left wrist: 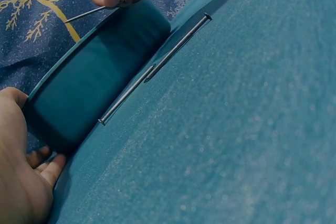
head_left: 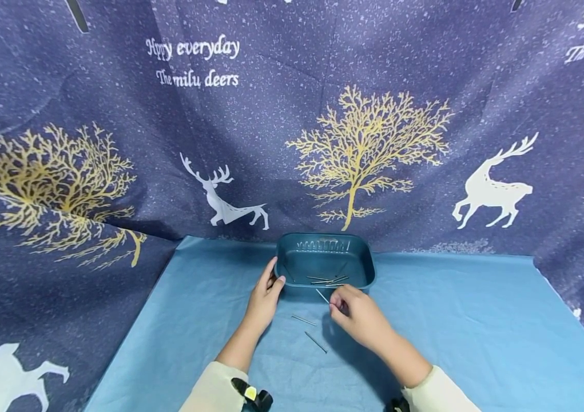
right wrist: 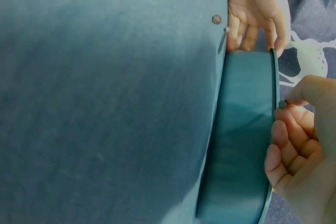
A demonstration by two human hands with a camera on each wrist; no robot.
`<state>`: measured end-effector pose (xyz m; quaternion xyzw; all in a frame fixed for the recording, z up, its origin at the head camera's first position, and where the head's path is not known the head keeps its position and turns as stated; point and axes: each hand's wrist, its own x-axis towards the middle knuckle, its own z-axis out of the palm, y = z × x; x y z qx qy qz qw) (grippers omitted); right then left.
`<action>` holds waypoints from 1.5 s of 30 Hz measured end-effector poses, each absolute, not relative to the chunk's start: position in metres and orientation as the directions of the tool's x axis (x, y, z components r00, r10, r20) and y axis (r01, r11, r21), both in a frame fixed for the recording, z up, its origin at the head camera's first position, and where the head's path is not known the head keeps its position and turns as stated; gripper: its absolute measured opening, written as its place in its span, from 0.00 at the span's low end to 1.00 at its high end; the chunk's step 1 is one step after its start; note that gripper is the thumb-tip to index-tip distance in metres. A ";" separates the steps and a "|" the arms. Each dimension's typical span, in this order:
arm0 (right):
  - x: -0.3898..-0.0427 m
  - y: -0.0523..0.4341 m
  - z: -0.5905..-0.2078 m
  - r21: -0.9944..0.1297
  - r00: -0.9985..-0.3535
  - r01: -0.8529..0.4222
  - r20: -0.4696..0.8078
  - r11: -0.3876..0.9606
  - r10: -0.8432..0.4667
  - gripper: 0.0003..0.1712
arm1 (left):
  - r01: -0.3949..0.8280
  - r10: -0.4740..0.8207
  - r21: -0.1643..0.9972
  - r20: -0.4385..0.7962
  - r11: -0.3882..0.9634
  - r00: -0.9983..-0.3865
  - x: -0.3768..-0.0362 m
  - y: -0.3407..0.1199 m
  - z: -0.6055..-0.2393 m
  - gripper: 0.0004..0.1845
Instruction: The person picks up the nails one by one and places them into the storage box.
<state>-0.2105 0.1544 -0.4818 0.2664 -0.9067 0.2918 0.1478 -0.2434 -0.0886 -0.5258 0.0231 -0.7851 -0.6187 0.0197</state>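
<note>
A dark teal rectangular plastic box (head_left: 325, 292) stands near the back of the table, with several nails (head_left: 337, 281) lying inside. My left hand (head_left: 263, 298) grips its left front corner, thumb at the rim and the other fingers low along the side. Between thumb and fingertips, my right hand (head_left: 357, 313) pinches a nail (left wrist: 85, 14) just above the box's front rim. That nail's head shows at the fingertips in the right wrist view. Two more nails lie on the cloth in front of the box, one nail (head_left: 304, 320) closer to it and another nail (head_left: 316, 342) closer to me.
A light blue cloth (head_left: 456, 332) covers the table. Behind the box hangs a dark blue curtain (head_left: 281, 114) printed with yellow trees and white deer.
</note>
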 end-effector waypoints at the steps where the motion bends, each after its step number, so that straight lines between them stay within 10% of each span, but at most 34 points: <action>1: -0.211 0.154 -0.482 -0.452 -0.815 -0.569 0.423 0.687 -0.397 0.12 | -0.012 -0.061 0.973 0.002 0.231 -0.998 -0.243 -0.089 -0.526 0.31; 45: -0.235 0.164 -0.472 -0.522 -0.873 -0.450 0.428 0.725 -0.235 0.06 | 0.004 -0.068 0.976 0.019 0.220 -0.997 -0.246 -0.089 -0.529 0.31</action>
